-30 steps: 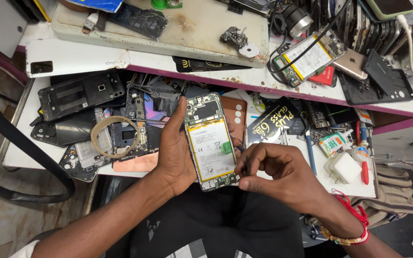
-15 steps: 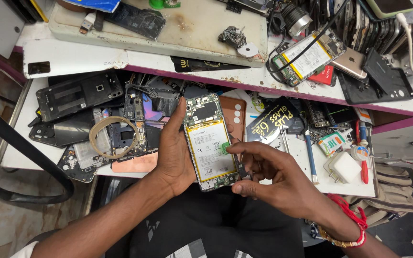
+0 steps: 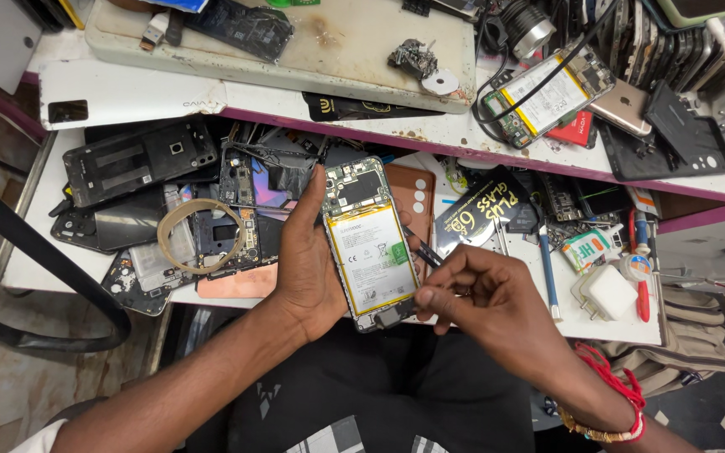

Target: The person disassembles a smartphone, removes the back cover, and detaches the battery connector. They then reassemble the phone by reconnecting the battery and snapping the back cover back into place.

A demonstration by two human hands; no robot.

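The opened phone (image 3: 369, 243) shows a glossy white battery label edged in yellow, with dull green circuit board and small metal shields at its twelve o'clock end. The tweezers (image 3: 423, 250) at its three o'clock are thin, dark, matt metal. At nine o'clock lie matt black plastic phone backs (image 3: 140, 159) and a tan rubbery band (image 3: 199, 235). At twelve o'clock the work mat (image 3: 295, 42) looks pale, scuffed and stained. The wrist thread (image 3: 610, 382) is red cloth.

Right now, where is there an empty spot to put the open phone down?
Bare patches: the worn beige mat between the black board and the metal scrap, and the white panel left of it. The drawer of phone parts below is crowded.
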